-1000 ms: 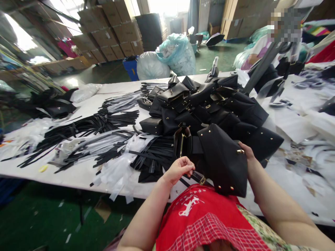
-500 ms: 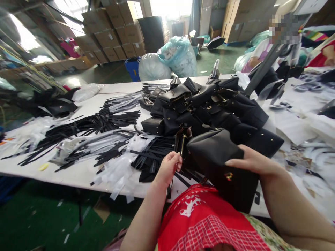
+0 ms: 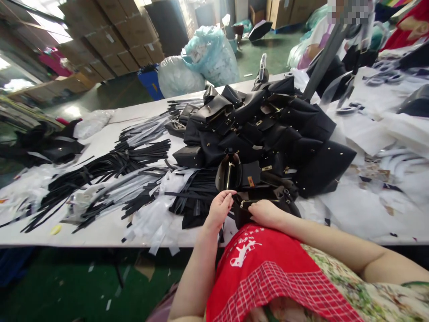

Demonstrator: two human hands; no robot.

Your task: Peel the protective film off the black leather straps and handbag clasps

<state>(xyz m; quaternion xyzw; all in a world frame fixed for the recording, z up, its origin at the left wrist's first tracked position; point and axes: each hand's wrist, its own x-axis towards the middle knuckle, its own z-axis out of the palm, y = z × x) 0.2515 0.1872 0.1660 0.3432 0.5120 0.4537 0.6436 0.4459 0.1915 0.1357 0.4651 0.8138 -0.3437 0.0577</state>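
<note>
A black handbag (image 3: 268,203) with gold fittings lies at the near edge of the white table (image 3: 100,223), right in front of me. My left hand (image 3: 219,209) pinches its black strap at the left side, fingers curled. My right hand (image 3: 266,212) grips the bag's top edge beside a gold clasp, fingers closed on it. Behind it rises a heap of black handbags (image 3: 261,129). Bundles of black straps (image 3: 110,165) spread over the table to the left.
Clear plastic wrappers (image 3: 150,219) lie among the straps. White paper sheets (image 3: 365,134) cover the table's right side. Another person (image 3: 321,40) is at the far right. Stacked cartons (image 3: 114,40) and filled plastic sacks (image 3: 211,56) stand beyond the table.
My right hand has brought the bag down from in front of my chest onto the table edge and now grips its top. My left hand stays on the strap. The view tilted downward.
</note>
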